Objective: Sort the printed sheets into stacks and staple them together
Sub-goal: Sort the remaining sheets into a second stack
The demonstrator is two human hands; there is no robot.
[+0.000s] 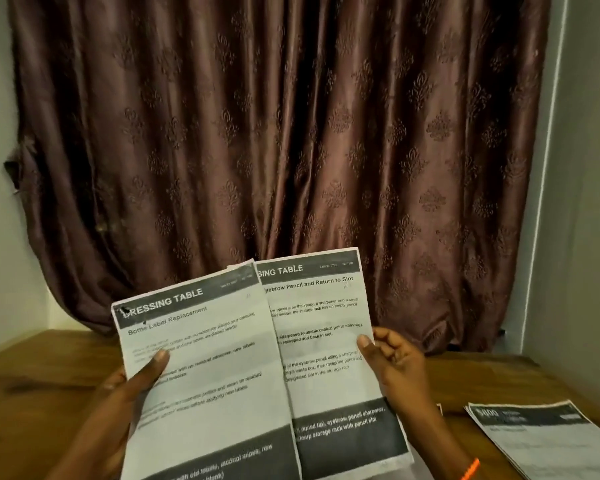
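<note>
Still sorting: the left hand (132, 386) and right hand (392, 358) each pinch a "Dressing Table" sheet (205, 368), which probably belong stacked together on the desk (49, 362).

I take this for a room in a home, not an office or a shop. In front of me hangs a heavy brown curtain (274, 133) with a woven floral pattern, falling in loose folds to the tabletop and flanked by plain pale walls (589, 168). I am working at a wooden table (49, 368) with a visible grain, pushed up against that curtain. The light is dim and warm. I see no more of the room than this corner.
</note>
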